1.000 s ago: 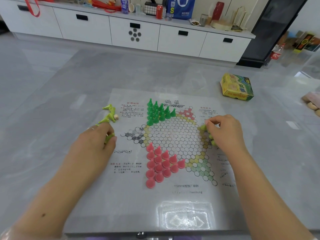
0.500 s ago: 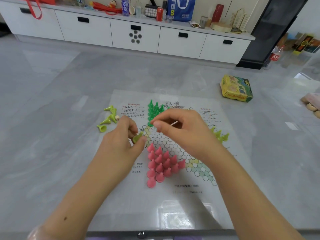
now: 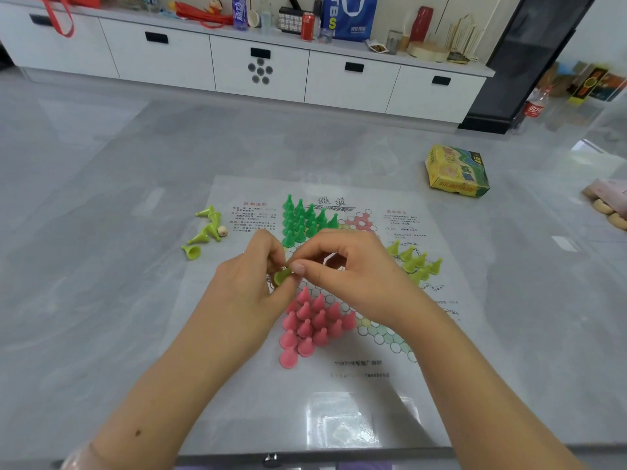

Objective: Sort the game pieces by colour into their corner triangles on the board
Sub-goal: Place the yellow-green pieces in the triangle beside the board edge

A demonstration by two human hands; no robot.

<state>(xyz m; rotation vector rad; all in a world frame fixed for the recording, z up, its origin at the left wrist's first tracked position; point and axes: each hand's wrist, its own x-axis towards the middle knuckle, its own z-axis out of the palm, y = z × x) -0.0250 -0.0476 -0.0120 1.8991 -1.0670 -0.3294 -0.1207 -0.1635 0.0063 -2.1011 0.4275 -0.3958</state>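
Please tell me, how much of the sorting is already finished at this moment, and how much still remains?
Done: the dark green cone pieces and the pink cone pieces fill their triangles on the paper board. Partly done: several lime-green cone pieces stand at the right corner. In hand: both the left hand and right hand pinch one lime-green cone. Left: the loose lime cones lying off the board.

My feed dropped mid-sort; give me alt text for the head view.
Both hands meet over the board, the left hand and the right hand together pinching one lime piece. Dark green pieces and pink pieces fill their triangles; lime ones stand at right, with more loose at left.
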